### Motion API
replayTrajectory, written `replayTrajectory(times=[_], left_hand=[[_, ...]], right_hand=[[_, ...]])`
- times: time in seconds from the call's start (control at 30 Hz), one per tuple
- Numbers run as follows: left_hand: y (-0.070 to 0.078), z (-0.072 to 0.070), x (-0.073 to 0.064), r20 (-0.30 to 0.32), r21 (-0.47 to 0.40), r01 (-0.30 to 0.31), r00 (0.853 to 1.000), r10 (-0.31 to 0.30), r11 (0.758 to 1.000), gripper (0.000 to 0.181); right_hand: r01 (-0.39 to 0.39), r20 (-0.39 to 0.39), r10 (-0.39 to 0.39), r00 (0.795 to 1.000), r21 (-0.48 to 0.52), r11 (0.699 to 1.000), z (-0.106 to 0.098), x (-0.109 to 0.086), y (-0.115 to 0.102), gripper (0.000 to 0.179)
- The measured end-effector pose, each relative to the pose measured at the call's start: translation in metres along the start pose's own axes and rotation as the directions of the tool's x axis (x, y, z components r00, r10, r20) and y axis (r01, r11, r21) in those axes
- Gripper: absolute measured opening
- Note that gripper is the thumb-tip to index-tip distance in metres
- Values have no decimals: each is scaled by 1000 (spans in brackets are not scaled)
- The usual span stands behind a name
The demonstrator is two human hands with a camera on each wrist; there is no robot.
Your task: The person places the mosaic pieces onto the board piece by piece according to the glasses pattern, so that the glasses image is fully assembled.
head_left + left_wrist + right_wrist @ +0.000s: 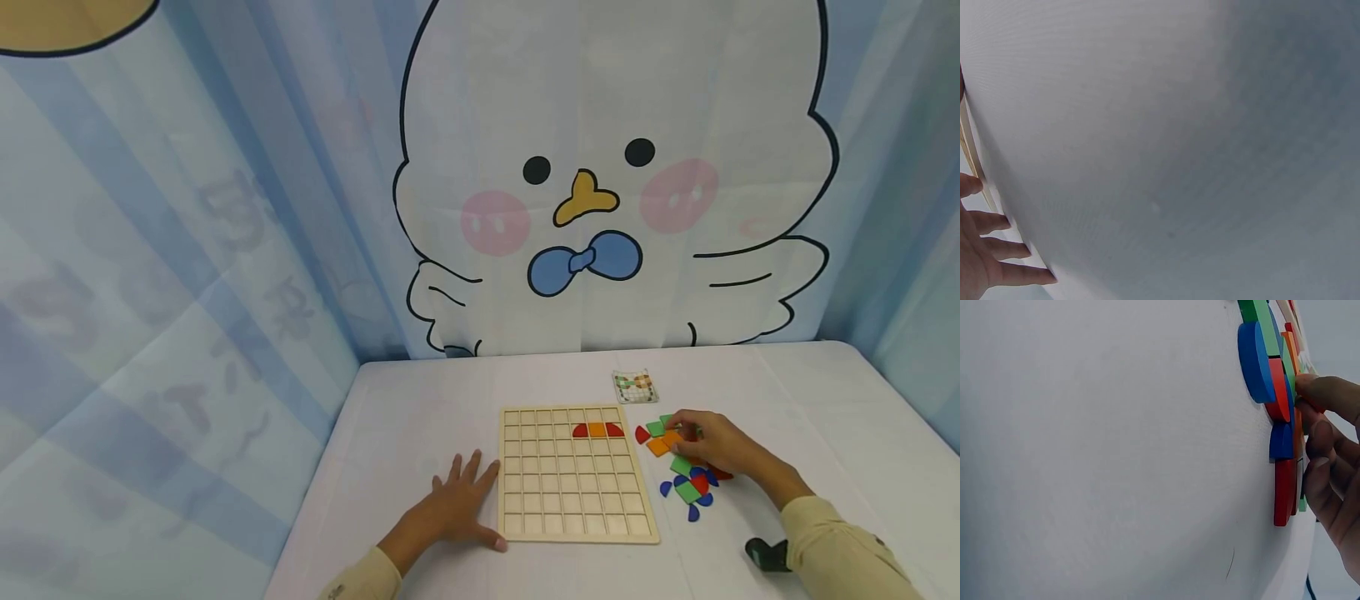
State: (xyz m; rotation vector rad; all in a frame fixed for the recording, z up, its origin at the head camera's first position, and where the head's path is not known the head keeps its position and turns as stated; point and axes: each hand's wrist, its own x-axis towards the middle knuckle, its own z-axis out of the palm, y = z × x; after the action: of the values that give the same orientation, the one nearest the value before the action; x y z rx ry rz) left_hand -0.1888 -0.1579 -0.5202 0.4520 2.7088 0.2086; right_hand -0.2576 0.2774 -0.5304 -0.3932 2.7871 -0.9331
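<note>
My left hand (459,504) lies with spread fingers at the left edge of a wooden grid board (536,467), its thumb at the near corner; the left wrist view catches the fingers (1007,250) beside the rim. Over a loose pile of coloured pieces, my right hand (720,442) bends its fingers and thumb together. A bit of red piece (1317,407) shows between thumb and fingers, most of it hidden. Close under the fingertips lie orange squares (657,447). In the board's upper right sit two red quarter-round pieces (581,431) with an orange square (597,430) between them.
Green squares (687,492), blue half-rounds (693,513) and another red piece (642,434) lie right of the board. Beyond the board is a small pattern card (635,387). A dark object (767,555) lies by the right sleeve. A printed curtain (600,308) hangs behind the table.
</note>
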Motion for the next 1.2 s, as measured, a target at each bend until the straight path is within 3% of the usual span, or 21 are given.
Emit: replayTrajectory(times=[0.17, 0.67, 0.97, 1.2], left_hand=[[-1, 0, 1, -2, 5, -1, 1000, 1, 1000, 121], [-4, -4, 1, -10, -9, -24, 1000, 24, 1000, 120], [0, -3, -1, 4, -20, -10, 1000, 10, 1000, 120], [1, -3, -3, -1, -17, -12, 1000, 12, 1000, 120]], right_hand=[[-9, -21, 9, 1000, 33, 999, 2, 1, -3, 25], [-22, -17, 24, 1000, 111, 994, 1, 6, -22, 36], [-44, 24, 40, 999, 200, 979, 2, 7, -29, 38], [-21, 49, 9, 999, 240, 971, 5, 12, -34, 34]])
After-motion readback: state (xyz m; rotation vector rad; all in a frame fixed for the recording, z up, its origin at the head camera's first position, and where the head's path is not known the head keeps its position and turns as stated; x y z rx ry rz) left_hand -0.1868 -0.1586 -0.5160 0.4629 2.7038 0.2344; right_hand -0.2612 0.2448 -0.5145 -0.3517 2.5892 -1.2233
